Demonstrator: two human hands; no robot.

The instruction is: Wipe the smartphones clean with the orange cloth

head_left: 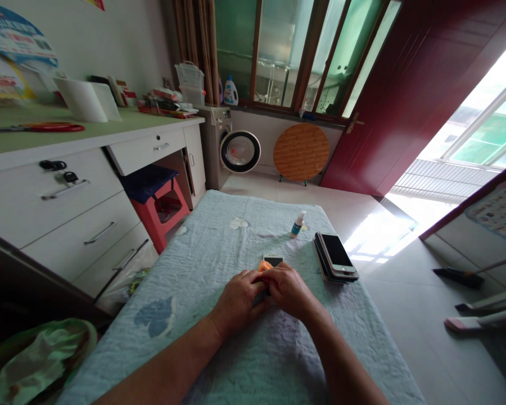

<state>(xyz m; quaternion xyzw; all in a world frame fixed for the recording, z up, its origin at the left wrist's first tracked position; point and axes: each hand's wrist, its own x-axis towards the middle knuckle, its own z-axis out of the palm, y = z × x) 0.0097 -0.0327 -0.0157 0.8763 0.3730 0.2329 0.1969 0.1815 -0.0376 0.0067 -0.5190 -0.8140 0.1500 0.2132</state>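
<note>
One white, dark-screened rectangular phone [274,259], wiping seemingly unfinished, sits in the curled left hand [237,293]; the closed right hand [290,288] pinches crumpled orange cloth [265,266].

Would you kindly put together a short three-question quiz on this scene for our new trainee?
1. True or false: the washing machine has its round door shut.

2. Which of these stands upright on the blue quilted cover?
A) a roll of paper
B) a small bottle
C) a pair of scissors

3. Fill in the colour: the soft-looking ____ piece shows at the fingertips of the right hand, over the white-framed phone.

Key
1. False; the round door stands open.
2. B; it stands near the stack of devices.
3. Orange.
</note>
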